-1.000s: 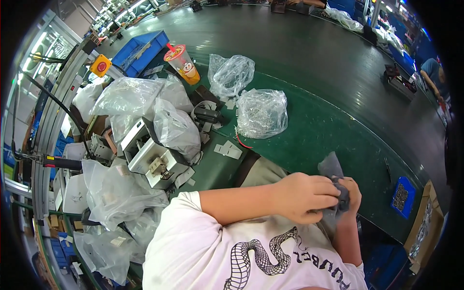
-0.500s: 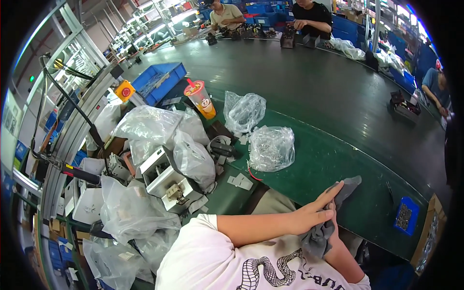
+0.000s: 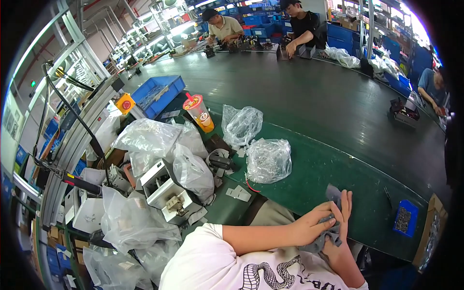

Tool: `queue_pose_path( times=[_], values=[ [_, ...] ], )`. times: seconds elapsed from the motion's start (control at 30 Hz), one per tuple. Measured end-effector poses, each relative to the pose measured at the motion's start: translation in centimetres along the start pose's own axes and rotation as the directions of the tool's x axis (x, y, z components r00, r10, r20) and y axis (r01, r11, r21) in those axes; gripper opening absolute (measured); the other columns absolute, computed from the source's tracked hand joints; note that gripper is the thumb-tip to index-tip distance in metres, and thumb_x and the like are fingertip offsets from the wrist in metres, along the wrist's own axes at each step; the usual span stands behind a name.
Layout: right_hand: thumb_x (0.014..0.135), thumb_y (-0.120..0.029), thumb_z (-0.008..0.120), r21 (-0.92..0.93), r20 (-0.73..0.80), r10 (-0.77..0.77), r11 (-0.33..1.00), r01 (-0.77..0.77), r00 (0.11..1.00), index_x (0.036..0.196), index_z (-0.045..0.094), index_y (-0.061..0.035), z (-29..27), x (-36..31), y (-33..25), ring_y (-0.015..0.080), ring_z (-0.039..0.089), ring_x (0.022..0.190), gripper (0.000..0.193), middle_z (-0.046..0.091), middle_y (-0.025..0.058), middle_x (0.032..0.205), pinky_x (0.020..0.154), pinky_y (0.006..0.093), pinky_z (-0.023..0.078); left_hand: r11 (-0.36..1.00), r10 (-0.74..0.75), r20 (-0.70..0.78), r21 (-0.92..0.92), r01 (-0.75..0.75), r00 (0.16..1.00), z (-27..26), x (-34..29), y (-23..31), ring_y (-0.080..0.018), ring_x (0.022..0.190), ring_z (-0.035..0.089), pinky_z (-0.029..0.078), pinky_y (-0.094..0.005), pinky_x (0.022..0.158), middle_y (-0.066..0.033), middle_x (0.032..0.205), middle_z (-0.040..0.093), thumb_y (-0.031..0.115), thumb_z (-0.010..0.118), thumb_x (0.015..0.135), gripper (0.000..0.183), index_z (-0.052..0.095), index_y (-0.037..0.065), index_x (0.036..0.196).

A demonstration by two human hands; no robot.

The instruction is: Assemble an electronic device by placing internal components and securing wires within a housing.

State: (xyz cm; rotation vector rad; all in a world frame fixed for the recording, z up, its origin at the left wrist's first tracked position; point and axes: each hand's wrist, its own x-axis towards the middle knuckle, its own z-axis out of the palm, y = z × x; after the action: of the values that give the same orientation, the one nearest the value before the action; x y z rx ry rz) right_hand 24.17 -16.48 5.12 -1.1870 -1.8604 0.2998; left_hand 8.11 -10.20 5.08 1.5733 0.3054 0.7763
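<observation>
Looked like hand-wiping, the left hand (image 3: pixel 313 223) with its grip curled round a gray cloth (image 3: pixel 330 234) against the flat-open right hand (image 3: pixel 344 223), and next probably called for easing off.

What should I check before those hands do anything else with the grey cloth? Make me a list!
1. Grey cloth between both hands: ok, it is bunched there.
2. Left hand has a grip on the cloth: ok, its fingers curl over it.
3. Right hand closed on the cloth: not ok, its fingers are stretched out.
4. Drink cup away from the hands: ok, it stands well apart.
5. Pale flat pieces tidied up: not ok, they lie loose.
6. Cloth clean underneath: cannot tell, its folds and the hands hide it.
</observation>
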Motion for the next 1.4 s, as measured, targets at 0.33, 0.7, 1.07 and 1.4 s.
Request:
queue_pose_path(
  times=[0.33,0.7,1.07,1.4],
  values=[
    [0.073,-0.012,0.069,0.047,-0.106,-0.139,0.988,0.145,0.985,0.153,0.031,0.0063,3.2,-1.5,1.8,0.0500,0.027,0.148,0.090,0.024,0.0315,0.161,0.121,0.0509,0.024,0.982,0.101,-0.064,0.168,-0.089,0.993,-2.4,0.0,0.7,-0.0250,0.105,0.059,0.047,-0.0366,0.093,-0.0100,0.117,0.059,0.008,0.061,0.099,0.014,0.063,-0.002,0.109],
    [0.086,-0.027,0.076,0.191,-0.069,-0.047,0.980,0.059,0.997,0.158,0.032,-0.0027,2.8,-0.4,1.0,0.0464,0.008,0.155,0.087,0.020,0.0223,0.167,0.124,0.0551,0.018,0.722,-0.555,-0.129,-0.566,0.398,0.822,-1.2,-0.5,0.4,-0.0287,0.137,0.050,0.038,-0.0442,0.116,-0.0084,0.154,0.048,0.040,0.048,0.104,0.059,0.041,0.014,0.156],
    [0.089,-0.030,0.069,0.140,0.183,-0.003,0.990,-0.023,0.983,0.159,0.023,0.0011,3.2,-0.4,1.0,0.0355,0.026,0.153,0.090,0.027,0.0224,0.164,0.126,0.0467,0.020,0.844,-0.532,-0.289,-0.257,0.470,0.796,-4.1,0.4,1.7,-0.0158,0.105,0.063,0.051,-0.0311,0.092,-0.0098,0.119,0.066,0.018,0.064,0.097,0.043,0.057,0.001,0.136],
    [0.090,-0.024,0.071,-0.069,0.035,-0.051,0.996,0.054,0.998,0.131,0.063,-0.0081,1.8,-3.2,5.1,0.0369,0.060,0.114,0.044,0.050,0.0161,0.147,0.098,0.0454,0.052,0.136,0.275,-0.521,0.853,0.503,0.808,-16.0,-3.5,8.1,-0.0365,0.105,0.052,0.043,-0.0458,0.095,-0.0180,0.116,0.053,0.014,0.070,0.085,0.033,0.054,0.000,0.110]
  ],
)
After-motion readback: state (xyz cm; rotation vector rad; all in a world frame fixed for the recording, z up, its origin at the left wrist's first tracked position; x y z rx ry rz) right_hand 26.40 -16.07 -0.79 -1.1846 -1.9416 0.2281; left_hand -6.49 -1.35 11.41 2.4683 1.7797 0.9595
